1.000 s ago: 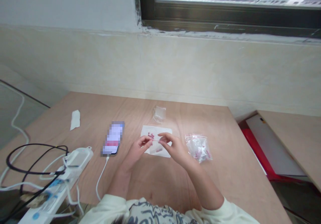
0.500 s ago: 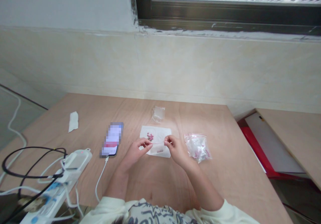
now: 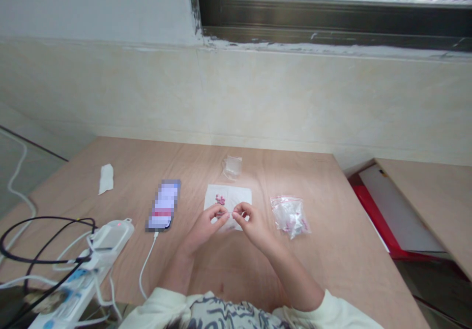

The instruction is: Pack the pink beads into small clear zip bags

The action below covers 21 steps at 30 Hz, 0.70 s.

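Note:
Over a white paper sheet [image 3: 239, 194], my left hand [image 3: 202, 226] and my right hand [image 3: 255, 225] face each other with their fingertips almost meeting. Thumb and forefinger of each are pinched on a thin, faint thread [image 3: 230, 213], of which only a short bit shows between them. Just beyond my left fingertips lies a small heap of pinkish-red beads [image 3: 220, 199] on the sheet. The sheet's near part is covered by my hands.
Right of my hands lies a clear zip bag [image 3: 290, 216] with contents. A small clear bag [image 3: 232, 166] is behind the sheet. To the left are a phone [image 3: 164, 205] on a white cable, a white paper scrap [image 3: 106, 179] and a power strip [image 3: 106, 243] with tangled cords.
My hands have come closer together, my right hand moving left and my left hand slightly right, shortening the visible stretch of thread. The beads stay on the sheet.

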{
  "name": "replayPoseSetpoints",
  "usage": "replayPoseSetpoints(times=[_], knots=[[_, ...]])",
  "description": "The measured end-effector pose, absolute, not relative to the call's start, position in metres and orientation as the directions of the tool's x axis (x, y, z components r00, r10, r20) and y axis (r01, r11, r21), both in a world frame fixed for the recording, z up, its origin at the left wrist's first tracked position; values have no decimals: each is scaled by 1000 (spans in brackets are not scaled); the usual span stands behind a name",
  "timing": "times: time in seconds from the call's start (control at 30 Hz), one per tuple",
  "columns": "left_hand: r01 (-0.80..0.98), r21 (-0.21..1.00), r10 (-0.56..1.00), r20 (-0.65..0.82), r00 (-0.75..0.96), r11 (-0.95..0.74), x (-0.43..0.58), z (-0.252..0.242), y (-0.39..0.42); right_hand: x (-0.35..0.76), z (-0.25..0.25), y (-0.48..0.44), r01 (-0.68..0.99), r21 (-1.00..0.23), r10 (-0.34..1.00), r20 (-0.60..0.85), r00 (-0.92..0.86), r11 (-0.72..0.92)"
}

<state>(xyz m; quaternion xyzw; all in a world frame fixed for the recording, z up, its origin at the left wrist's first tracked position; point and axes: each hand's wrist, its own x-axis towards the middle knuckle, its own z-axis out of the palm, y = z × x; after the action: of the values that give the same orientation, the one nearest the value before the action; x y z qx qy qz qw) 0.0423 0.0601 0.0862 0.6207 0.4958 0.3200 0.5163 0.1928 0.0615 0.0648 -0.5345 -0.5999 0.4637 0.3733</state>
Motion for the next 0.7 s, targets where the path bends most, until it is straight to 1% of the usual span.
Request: replayPoseSetpoints(times=[0.1, 0.17, 0.33, 0.43, 0.53, 0.7], knots=[[337, 941, 952, -66, 299, -41, 45, 84, 60, 191, 62, 61, 208, -976, 980, -100, -171, -64], [368, 928, 947, -66, 316, -58, 45, 81, 59, 192, 61, 61, 167, -977, 976, -159, -151, -133], [401, 916, 955, -109, 277, -12, 37, 76, 58, 200, 66, 65, 115, -952, 953, -293, -77, -283], [424, 905, 960, -89, 265, -33, 33, 77, 60, 202, 65, 65, 2, -932, 926, -359, -113, -361], [442, 896, 962, -90, 257, -35, 33, 78, 62, 202, 58, 63, -87, -931, 929, -342, -142, -356], [456, 890, 965, -121, 234, 1, 38, 75, 61, 205, 51, 57, -98, -943, 938, -300, -173, -319]])
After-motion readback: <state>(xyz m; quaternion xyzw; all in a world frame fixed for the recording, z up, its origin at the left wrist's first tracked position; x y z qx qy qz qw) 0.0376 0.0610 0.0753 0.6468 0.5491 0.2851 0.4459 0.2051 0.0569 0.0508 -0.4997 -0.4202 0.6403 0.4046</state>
